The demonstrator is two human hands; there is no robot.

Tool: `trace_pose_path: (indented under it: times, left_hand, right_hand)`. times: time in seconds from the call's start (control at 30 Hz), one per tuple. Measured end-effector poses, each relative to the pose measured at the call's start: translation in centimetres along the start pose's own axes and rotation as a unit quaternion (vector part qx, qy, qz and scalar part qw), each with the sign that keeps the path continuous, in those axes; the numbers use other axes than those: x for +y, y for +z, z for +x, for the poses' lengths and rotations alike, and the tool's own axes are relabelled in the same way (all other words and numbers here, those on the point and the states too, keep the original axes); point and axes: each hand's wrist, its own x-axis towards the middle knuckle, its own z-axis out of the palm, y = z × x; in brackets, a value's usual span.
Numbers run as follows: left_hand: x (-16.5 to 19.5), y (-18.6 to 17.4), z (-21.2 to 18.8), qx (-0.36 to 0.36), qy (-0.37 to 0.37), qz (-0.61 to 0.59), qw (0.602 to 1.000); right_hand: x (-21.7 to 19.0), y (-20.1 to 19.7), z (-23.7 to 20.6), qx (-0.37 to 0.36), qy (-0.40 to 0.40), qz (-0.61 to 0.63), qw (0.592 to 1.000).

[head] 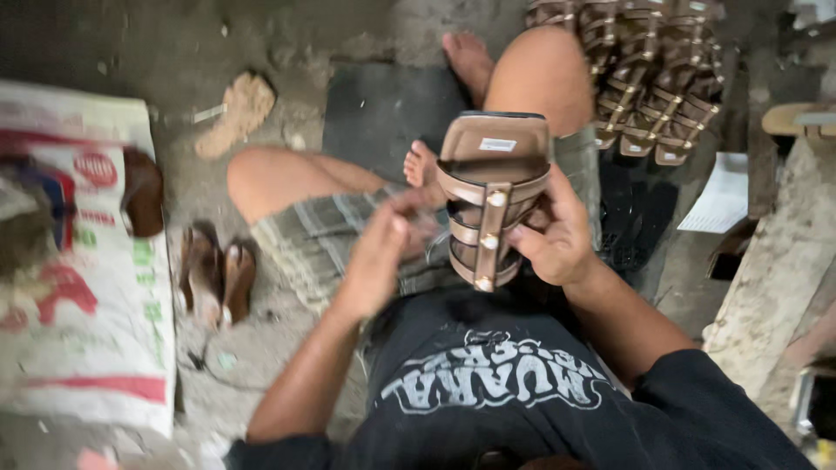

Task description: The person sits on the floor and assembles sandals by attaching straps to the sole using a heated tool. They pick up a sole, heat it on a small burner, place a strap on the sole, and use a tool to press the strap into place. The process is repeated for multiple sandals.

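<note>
Right now both hands' fingers (522,233) clasp the brown sandal (492,196).

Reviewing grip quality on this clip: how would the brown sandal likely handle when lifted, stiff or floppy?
The sandal probably has a fairly stiff sole: it stays flat while the right hand grips only one edge. Its thin straps likely flex; the left hand reaches toward them. It seems light, being held up from one side.
</note>
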Motion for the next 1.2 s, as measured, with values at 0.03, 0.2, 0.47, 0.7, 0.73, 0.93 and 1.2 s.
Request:
trace_pose_path:
  times: [0.03,0.2,0.47,0.7,0.73,0.93,1.2]
  left_hand:
    - [0.8,-0.5,0.0,-0.006,0.087,-0.001,0.996]
    - [5.9,0.0,0.1,-0.053,0.248,-0.029,0.967]
    - [9.4,1.5,-0.4,0.017,0.23,0.105,0.967]
    - [9.5,3.3,-0.8,0.016,0.259,0.177,0.949]
    - [9.4,3.4,-0.8,0.023,0.254,0.184,0.949]
    - [7.1,2.9,0.7,-0.033,0.124,-0.039,0.991]
    - [6.8,-0.9,3.6,0.124,0.131,-0.087,0.98]
  right_hand:
    - [0.1,0.0,-0.4,-0.014,0.008,0.003,1.0]
    - [-0.3,1.9,-0.7,-0.077,0.055,0.018,0.995]
    - [-3.0,3.2,-0.3,-0.042,0.046,0.049,0.997]
    - [-8.7,4.5,4.2,-0.031,-0.177,-0.336,0.925]
    - [-9.1,4.6,4.4,-0.028,-0.167,-0.332,0.928]
    - [-6.6,3.7,4.9,-0.015,-0.062,-0.186,0.981]
    - [-3.6,3.8,4.1,-0.026,0.098,0.042,0.994]
